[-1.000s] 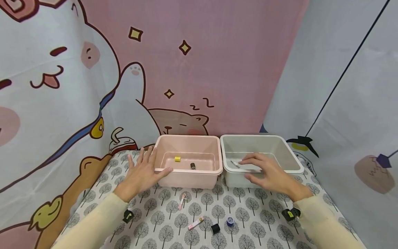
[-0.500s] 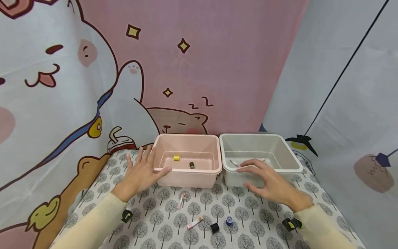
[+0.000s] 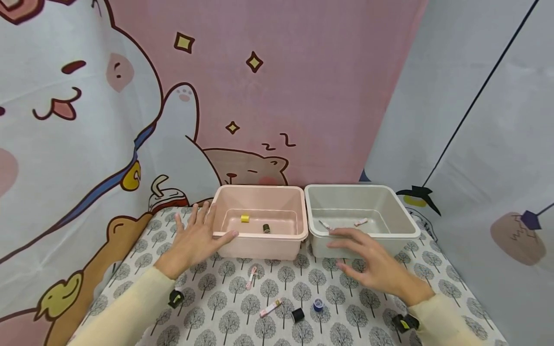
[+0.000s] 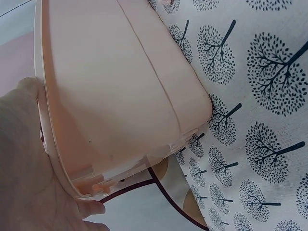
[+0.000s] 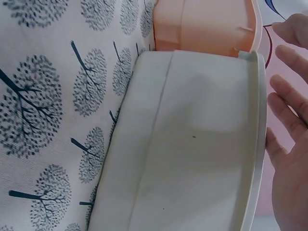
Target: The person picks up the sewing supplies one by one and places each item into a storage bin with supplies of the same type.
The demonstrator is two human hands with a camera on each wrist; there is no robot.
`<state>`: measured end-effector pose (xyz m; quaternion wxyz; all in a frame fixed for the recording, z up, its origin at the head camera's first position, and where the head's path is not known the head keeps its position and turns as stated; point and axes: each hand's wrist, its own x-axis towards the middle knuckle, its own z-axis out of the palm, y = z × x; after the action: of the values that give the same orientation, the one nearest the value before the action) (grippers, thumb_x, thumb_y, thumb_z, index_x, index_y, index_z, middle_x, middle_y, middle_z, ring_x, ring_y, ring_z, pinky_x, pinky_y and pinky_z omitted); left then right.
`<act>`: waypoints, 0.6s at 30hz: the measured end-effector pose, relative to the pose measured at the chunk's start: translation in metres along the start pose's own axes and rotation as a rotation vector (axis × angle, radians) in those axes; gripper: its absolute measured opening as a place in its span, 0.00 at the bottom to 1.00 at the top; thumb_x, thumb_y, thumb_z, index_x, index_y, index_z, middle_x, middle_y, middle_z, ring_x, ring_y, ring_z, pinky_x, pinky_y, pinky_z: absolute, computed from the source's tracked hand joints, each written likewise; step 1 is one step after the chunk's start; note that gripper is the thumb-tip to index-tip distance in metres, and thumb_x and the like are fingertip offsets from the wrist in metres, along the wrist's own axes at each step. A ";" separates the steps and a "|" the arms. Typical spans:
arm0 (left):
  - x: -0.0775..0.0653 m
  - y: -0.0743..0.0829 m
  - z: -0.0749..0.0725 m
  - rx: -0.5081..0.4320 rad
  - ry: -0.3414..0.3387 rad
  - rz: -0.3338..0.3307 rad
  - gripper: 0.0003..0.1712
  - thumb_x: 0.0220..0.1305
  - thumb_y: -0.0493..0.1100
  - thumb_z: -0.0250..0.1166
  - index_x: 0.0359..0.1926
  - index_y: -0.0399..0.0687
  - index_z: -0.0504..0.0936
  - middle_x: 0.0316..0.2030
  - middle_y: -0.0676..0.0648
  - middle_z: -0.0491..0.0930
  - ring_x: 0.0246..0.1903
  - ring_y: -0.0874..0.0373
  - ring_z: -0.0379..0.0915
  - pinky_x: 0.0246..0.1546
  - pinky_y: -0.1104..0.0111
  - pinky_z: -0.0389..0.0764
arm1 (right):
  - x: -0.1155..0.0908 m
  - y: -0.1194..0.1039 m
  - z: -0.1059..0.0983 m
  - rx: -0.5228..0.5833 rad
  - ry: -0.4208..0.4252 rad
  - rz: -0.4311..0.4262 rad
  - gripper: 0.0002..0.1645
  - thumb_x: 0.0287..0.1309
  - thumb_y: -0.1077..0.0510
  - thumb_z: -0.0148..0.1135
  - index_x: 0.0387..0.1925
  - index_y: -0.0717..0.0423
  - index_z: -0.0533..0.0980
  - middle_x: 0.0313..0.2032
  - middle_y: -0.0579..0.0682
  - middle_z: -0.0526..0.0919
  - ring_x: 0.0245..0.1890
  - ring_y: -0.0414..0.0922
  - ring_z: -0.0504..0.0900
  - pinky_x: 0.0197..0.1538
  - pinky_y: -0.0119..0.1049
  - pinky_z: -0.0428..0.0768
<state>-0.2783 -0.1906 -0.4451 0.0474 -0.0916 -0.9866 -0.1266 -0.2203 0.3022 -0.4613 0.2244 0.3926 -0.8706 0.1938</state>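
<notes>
A: Far left?
B: Left hand (image 3: 192, 242), fingers spread, touching the rim of the pink bin (image 3: 259, 247); released, clasping nothing. Bin smooth, pale, round-cornered.
A: Inside it?
B: Yellow spool (image 3: 245, 218), bright and stubby; right of it, an olive spool (image 3: 266, 228), darker. Both on the bin's floor.
A: Nearer, on the tree-print cloth (image 3: 199, 298)?
B: Slim pink piece (image 3: 251, 278); then a pink-and-white stick (image 3: 270, 308), yellowish at one end, lying aslant. Next a black spool (image 3: 297, 315), then a blue spool (image 3: 318, 305).
A: Right side?
B: Grey-green bin (image 3: 337, 199), similar shape, just beside the pink one. Two slim whitish pieces (image 3: 361, 222) inside, apart. Right hand (image 3: 372, 259) by its front rim, fingers parted, slightly bent, nothing held; rim contact, can't tell.
</notes>
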 end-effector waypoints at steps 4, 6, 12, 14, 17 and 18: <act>0.000 0.000 -0.001 -0.001 -0.003 -0.002 0.69 0.80 0.86 0.53 0.97 0.42 0.45 0.95 0.31 0.39 0.95 0.25 0.29 0.84 0.17 0.21 | -0.002 -0.004 0.002 -0.003 0.018 -0.048 0.40 0.59 0.54 0.87 0.73 0.38 0.86 0.78 0.51 0.84 0.77 0.53 0.84 0.83 0.43 0.78; 0.000 0.000 -0.001 -0.004 -0.001 -0.003 0.69 0.80 0.86 0.53 0.97 0.42 0.45 0.95 0.31 0.39 0.95 0.24 0.29 0.84 0.17 0.21 | -0.002 -0.006 0.003 0.013 0.026 -0.075 0.39 0.59 0.54 0.87 0.72 0.38 0.86 0.77 0.51 0.85 0.76 0.53 0.84 0.85 0.37 0.75; 0.000 -0.001 -0.001 -0.006 0.001 -0.001 0.69 0.80 0.86 0.52 0.97 0.42 0.44 0.96 0.31 0.39 0.95 0.24 0.29 0.85 0.17 0.21 | -0.004 -0.014 0.012 0.051 0.036 -0.148 0.40 0.58 0.55 0.86 0.72 0.41 0.86 0.75 0.55 0.86 0.75 0.54 0.84 0.90 0.28 0.63; 0.000 -0.001 -0.001 -0.006 0.001 0.000 0.70 0.80 0.87 0.51 0.97 0.43 0.44 0.96 0.31 0.39 0.95 0.24 0.29 0.84 0.17 0.21 | -0.007 -0.017 0.015 0.033 0.016 -0.146 0.41 0.58 0.55 0.87 0.73 0.39 0.85 0.75 0.54 0.86 0.75 0.53 0.84 0.89 0.32 0.70; 0.000 -0.002 0.000 -0.006 0.002 0.004 0.71 0.79 0.89 0.49 0.97 0.43 0.44 0.96 0.31 0.39 0.95 0.24 0.30 0.84 0.17 0.21 | -0.012 -0.021 0.019 0.012 -0.048 -0.098 0.42 0.60 0.52 0.88 0.75 0.34 0.83 0.77 0.48 0.84 0.76 0.49 0.83 0.82 0.44 0.82; 0.000 -0.002 0.001 -0.005 0.002 0.005 0.71 0.78 0.89 0.48 0.97 0.43 0.44 0.96 0.31 0.39 0.95 0.24 0.30 0.84 0.17 0.21 | -0.014 -0.022 0.021 0.011 -0.068 -0.083 0.42 0.61 0.52 0.88 0.75 0.32 0.83 0.78 0.46 0.83 0.77 0.49 0.83 0.79 0.49 0.86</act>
<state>-0.2785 -0.1920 -0.4461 0.0486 -0.0939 -0.9860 -0.1292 -0.2001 0.2864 -0.4823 0.2001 0.4359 -0.8597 0.1756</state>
